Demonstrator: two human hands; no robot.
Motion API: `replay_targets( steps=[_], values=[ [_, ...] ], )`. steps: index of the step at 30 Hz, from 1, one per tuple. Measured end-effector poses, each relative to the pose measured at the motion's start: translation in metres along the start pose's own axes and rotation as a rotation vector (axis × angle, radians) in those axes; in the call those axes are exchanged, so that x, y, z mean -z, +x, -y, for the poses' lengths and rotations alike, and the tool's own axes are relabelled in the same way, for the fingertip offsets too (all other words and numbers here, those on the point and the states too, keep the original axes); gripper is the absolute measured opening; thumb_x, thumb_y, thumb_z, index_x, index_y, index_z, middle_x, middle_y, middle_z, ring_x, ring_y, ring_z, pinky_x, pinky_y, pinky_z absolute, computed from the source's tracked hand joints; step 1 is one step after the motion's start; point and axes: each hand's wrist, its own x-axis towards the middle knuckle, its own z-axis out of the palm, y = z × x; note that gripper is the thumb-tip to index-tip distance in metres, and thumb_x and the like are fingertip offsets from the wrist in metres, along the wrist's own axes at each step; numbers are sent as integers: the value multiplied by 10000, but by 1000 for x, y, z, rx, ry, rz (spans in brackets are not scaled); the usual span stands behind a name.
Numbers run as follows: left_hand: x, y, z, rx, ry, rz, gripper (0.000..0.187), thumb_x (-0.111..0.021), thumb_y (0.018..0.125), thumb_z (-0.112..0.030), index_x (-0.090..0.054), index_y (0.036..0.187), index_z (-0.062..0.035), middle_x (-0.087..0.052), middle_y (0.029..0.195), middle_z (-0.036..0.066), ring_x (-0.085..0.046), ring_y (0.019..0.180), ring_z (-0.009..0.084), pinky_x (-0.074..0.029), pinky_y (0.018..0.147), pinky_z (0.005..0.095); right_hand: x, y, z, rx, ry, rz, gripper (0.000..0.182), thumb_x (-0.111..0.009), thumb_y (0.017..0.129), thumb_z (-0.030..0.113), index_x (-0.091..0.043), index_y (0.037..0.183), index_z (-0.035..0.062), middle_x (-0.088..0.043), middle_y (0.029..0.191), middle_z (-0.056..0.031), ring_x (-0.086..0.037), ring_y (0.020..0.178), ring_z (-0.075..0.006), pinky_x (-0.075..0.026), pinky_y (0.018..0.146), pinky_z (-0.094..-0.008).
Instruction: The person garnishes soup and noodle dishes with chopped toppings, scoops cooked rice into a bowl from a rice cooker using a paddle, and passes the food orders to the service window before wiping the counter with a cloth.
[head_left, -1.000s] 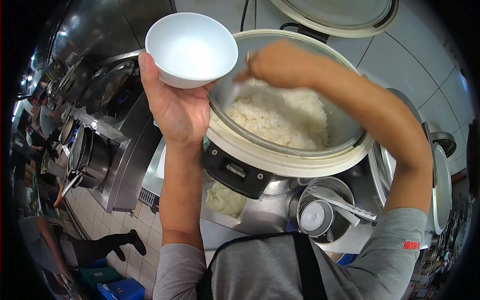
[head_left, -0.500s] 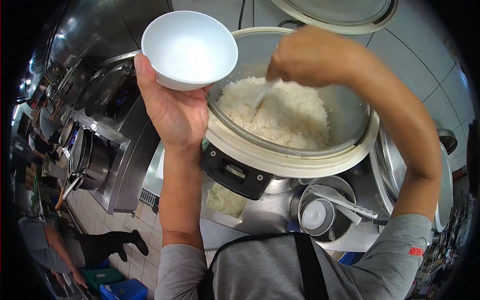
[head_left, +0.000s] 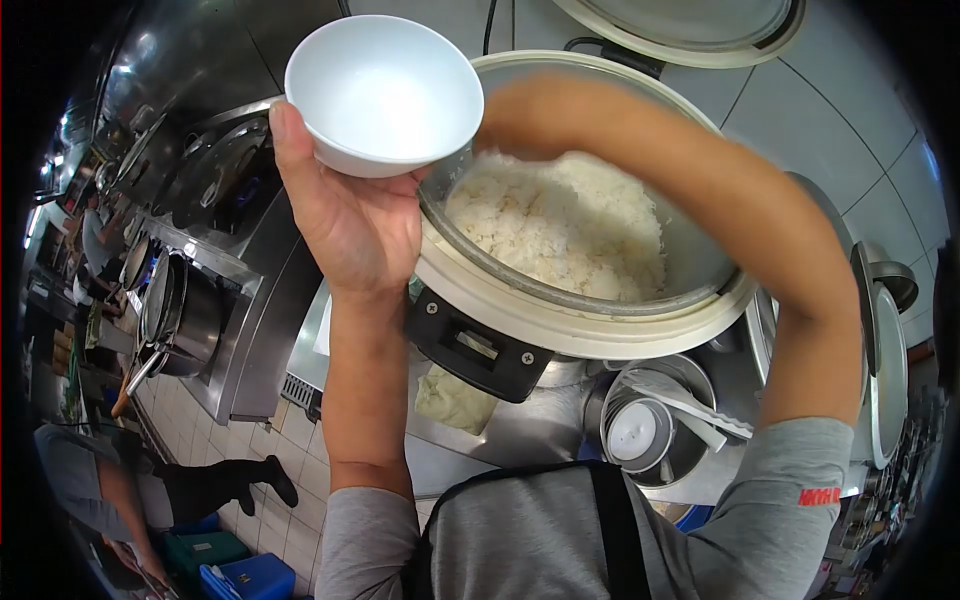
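My left hand [head_left: 355, 225] grips a white bowl [head_left: 385, 100], its opening tipped toward me, beside the left rim of a large rice cooker [head_left: 590, 335]. Cooked white rice [head_left: 570, 235] fills the bottom of the cooker. Over the far left of the rice, my right hand [head_left: 515, 115] reaches inside the cooker, blurred by motion and partly behind the bowl. Its fingers are bent round the handle of a pale rice paddle, seen in the earlier frame; the paddle's blade is hidden now.
A round lid [head_left: 690, 30] lies behind the cooker. In front, a metal pot [head_left: 690, 465] holds white-handled utensils and a small container, near a crumpled pale cloth [head_left: 455, 400]. Stoves with pots [head_left: 185, 310] stand left; a person [head_left: 100, 490] is at lower left.
My right hand has swung left and down into the cooker, and the rice paddle has gone from sight. The bowl in my left hand has barely moved.
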Motion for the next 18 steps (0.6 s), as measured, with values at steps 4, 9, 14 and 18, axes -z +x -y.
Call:
replay_targets(
  steps=[4, 9, 14, 18],
  values=[
    [0, 1, 0, -10, 15, -3, 717, -415, 897, -588, -418, 1296, 8, -518, 1228, 201, -550, 1080, 352, -497, 882, 516, -4, -2, 2, 101, -56, 78, 338, -542, 800, 82, -668, 1091, 199, -664, 1025, -73, -623, 945, -289, -502, 809, -411],
    [3, 1, 1, 4, -12, -6, 709, -424, 895, -584, -421, 1297, 0, -516, 1234, 195, -545, 1087, 353, -497, 883, 518, 22, -28, 25, 89, -134, 109, 333, -536, 799, 77, -676, 1081, 186, -678, 959, -72, -634, 895, -290, -505, 782, -398],
    [-1, 0, 0, -16, -10, -20, 710, -428, 895, -581, -417, 1305, -2, -503, 1252, 202, -535, 1100, 363, -493, 883, 516, 11, -48, 11, 133, -8, 61, 337, -521, 800, 49, -693, 1054, 187, -683, 902, -101, -643, 863, -281, -511, 765, -388],
    [0, 0, 1, 10, -33, -14, 704, -428, 897, -577, -413, 1310, -7, -501, 1257, 198, -529, 1112, 359, -494, 881, 520, 25, -75, 15, 82, -32, 25, 373, -501, 785, 16, -687, 1071, 167, -684, 888, -115, -644, 846, -290, -508, 770, -396]
  ],
)
